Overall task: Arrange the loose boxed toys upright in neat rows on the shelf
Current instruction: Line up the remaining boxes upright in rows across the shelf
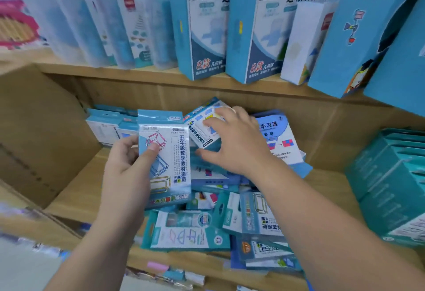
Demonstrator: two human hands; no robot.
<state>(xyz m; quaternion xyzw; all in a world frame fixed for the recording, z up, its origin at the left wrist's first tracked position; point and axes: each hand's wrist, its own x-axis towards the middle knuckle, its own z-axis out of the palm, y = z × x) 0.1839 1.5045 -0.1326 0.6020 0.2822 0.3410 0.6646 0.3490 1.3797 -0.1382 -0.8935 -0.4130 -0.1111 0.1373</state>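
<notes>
My left hand (125, 164) grips a blue-and-white toy box (171, 152) with cube-frame drawings, upright above the middle shelf. My right hand (234, 143) reaches over the pile with fingers and thumb curled round a tilted blue box (200, 125) at the top of it. A heap of loose boxes (230, 217) lies flat and crooked across the wooden shelf (78, 196). At the back left a few small boxes (108, 127) stand upright in a row.
A cardboard flap (39, 129) walls the shelf's left side. Teal cartons (391, 187) are stacked at the right. On the upper shelf stand clear plastic cases (110, 28) and tall blue boxes (204, 30), some leaning at the far right.
</notes>
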